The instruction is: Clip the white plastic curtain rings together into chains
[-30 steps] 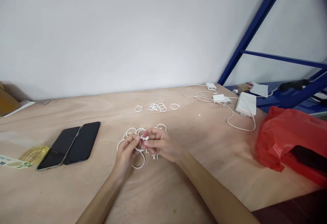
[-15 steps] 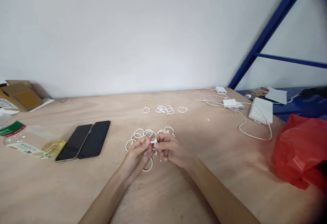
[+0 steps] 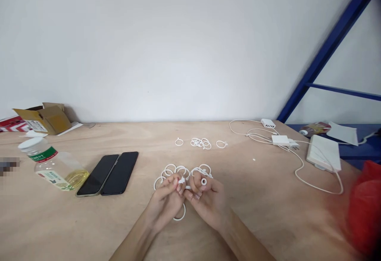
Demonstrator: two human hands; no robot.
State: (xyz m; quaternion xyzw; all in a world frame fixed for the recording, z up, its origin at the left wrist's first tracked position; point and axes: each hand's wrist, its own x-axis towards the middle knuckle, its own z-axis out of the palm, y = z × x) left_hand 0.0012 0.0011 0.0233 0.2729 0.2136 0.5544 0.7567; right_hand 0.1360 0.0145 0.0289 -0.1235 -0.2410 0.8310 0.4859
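Over the table, my left hand (image 3: 166, 199) is closed, pinching a small white plastic piece (image 3: 181, 180) between thumb and finger. My right hand (image 3: 210, 205) is curled beside it, with a small round white plastic cap (image 3: 204, 181) with a hole in its face held in its fingers. The two pieces are apart. Behind and partly under the hands lie several large white plastic rings (image 3: 170, 165); a single white ring (image 3: 183, 214) shows below my left hand. Farther back is a small cluster of white rings (image 3: 197, 142), with one loose ring (image 3: 179, 142) to its left and another loose ring (image 3: 221, 144) to its right.
At left stand a clear plastic jar (image 3: 53, 173) and two dark phones (image 3: 120, 173), with a cardboard box (image 3: 53, 120) behind. White cables and a charger (image 3: 280, 140) lie at right, near a white box (image 3: 324, 153). A red plastic bag (image 3: 367, 209) sits at the right edge.
My hands have drawn slightly apart, and the white piece between them now shows as two separate parts, one in each hand. The camera view has tilted up and shifted left.
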